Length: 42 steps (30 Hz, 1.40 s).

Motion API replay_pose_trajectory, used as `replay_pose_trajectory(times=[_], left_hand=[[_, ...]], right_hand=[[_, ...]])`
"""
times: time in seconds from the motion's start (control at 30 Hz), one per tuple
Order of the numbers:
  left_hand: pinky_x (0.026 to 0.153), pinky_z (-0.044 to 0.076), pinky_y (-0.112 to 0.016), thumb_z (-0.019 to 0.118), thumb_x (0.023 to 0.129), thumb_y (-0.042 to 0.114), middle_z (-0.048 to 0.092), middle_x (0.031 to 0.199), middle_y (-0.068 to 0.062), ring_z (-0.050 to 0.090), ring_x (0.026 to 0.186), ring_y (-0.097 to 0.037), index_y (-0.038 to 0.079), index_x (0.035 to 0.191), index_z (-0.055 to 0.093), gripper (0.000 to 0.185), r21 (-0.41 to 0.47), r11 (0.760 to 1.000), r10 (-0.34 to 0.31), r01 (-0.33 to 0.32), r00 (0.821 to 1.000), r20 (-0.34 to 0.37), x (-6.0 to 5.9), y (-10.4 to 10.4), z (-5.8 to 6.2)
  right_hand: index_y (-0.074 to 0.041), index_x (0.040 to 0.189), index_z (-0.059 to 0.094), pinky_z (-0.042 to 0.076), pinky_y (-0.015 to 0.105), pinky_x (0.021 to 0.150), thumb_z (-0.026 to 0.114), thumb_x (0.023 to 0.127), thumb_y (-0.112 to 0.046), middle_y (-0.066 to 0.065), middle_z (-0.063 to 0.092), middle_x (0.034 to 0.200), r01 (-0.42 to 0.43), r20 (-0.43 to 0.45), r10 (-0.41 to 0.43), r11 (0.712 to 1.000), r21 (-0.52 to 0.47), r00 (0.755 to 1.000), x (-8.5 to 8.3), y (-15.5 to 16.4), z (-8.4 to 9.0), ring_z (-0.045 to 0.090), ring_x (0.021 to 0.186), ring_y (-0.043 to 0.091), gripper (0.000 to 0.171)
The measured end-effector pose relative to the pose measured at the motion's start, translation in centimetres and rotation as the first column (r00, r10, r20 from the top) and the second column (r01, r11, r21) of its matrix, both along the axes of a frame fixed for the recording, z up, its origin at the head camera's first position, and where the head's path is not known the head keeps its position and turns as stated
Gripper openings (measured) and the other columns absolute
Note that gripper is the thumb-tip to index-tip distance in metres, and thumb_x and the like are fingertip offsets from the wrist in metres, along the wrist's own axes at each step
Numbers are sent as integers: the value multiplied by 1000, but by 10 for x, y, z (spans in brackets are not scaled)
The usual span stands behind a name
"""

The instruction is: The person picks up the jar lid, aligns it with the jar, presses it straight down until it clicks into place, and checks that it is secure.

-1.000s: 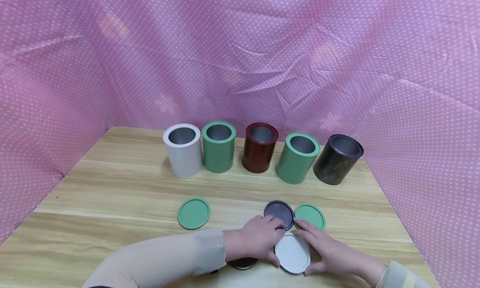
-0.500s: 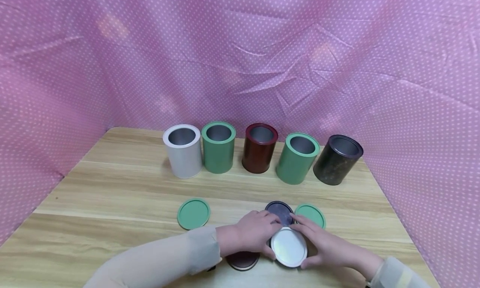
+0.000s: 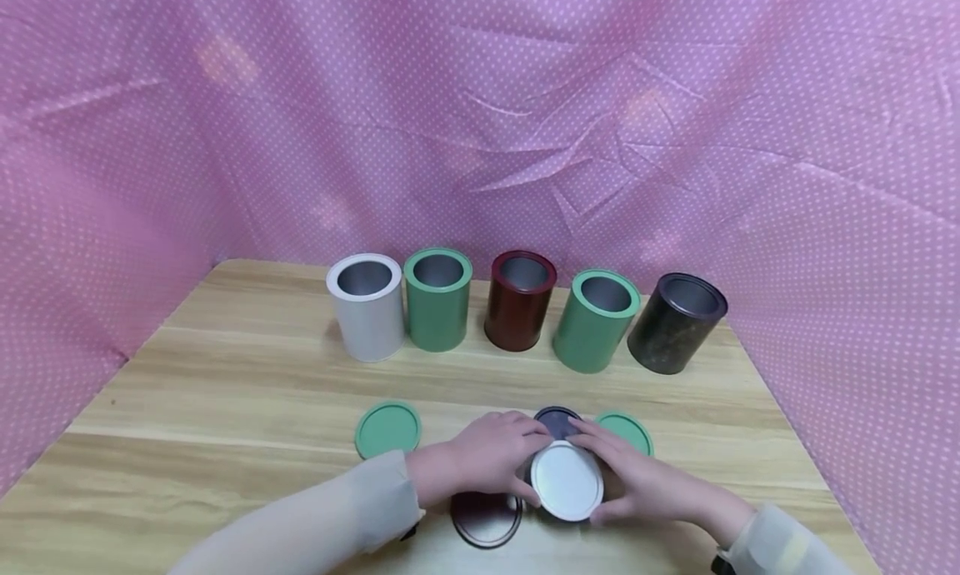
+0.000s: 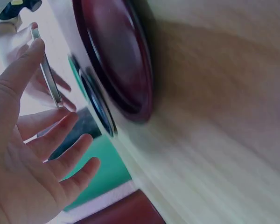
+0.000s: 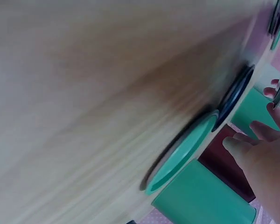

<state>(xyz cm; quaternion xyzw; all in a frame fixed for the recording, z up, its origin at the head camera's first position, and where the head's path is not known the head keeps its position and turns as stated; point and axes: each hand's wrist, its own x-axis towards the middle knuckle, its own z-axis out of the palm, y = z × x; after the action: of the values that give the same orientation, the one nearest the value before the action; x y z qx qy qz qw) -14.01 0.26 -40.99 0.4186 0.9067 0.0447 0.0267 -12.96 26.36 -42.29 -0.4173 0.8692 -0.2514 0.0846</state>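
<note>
Light: bright, even, soft.
Shadows: faint, short, beside the tins (image 3: 517, 302).
Head view: sharp, edges bowed.
Wrist views: blurred, tilted, table (image 4: 233, 116) smeared, dim near the lens.

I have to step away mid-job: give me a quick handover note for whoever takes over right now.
Both hands: left hand and right hand hold the white lid by its rim, lifted off the table.
Five cans stand open at the back; the white can is far left.
Lying flat: green lid, second green lid, dark lid, maroon lid.
Done: white lid picked up.
Left: no can has a lid yet.
</note>
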Motion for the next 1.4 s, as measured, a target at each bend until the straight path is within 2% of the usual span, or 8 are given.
replay_pose_trajectory(times=[0.1,0.33,0.47,0.7,0.87,1.03,1.27,1.4], left_hand=[[101,46,-33,73,76,58,58,134,6,51,126,-15,19,134,57,71,41,999,11,-12,999,34,-3,-8,2],[107,43,-37,75,79,50,56,138,-1,50,129,-19,14,138,54,72,144,990,-8,-7,994,105,-9,-25,11],[109,41,-38,75,80,49,54,140,-1,49,131,-19,16,140,52,72,187,982,9,-41,986,167,-12,-34,16],[110,40,-40,75,81,44,51,143,-1,46,133,-18,19,143,49,72,313,944,7,-105,954,299,-17,-50,20],[109,40,-45,77,81,39,50,144,-3,44,135,-22,16,143,48,72,387,910,0,-145,937,351,-19,-61,25],[109,39,-51,78,80,37,48,146,-8,43,137,-27,12,144,46,75,437,884,1,-167,935,356,-20,-71,28],[108,40,-51,81,77,35,48,145,-8,44,136,-28,12,144,46,78,497,846,3,-194,933,359,-20,-81,33],[108,40,-52,82,76,33,47,146,-9,43,136,-28,12,145,45,81,524,828,-1,-197,936,353,-21,-85,35]], right_hand=[[-9,142,42,37,36,111,77,76,-44,21,33,153,-2,-12,2,1000,-20,1000,-5,-6,0,35,136,43,83],[-6,139,44,36,30,111,83,72,-35,22,38,149,-43,-70,38,996,-79,997,-19,-18,5,39,135,39,83],[-9,140,44,37,34,111,82,74,-35,21,37,150,-42,-63,37,996,-75,997,-25,-23,11,40,135,40,81],[-7,142,42,41,45,108,84,73,-32,15,40,150,-30,-3,29,996,-80,1000,-32,-34,26,42,135,36,85],[-4,144,40,40,45,109,85,72,-26,13,43,148,-42,8,44,992,-119,999,-40,-44,30,43,134,34,87],[-3,144,39,40,42,109,85,72,-25,14,46,146,-63,15,66,984,-164,998,-47,-53,38,44,134,31,88],[-6,145,39,40,41,109,85,73,-28,9,48,145,-71,14,75,978,-196,997,-50,-63,46,45,134,24,88],[-4,145,38,39,46,110,85,73,-20,10,48,144,-105,22,115,958,-267,993,-54,-70,50,43,135,21,87]])
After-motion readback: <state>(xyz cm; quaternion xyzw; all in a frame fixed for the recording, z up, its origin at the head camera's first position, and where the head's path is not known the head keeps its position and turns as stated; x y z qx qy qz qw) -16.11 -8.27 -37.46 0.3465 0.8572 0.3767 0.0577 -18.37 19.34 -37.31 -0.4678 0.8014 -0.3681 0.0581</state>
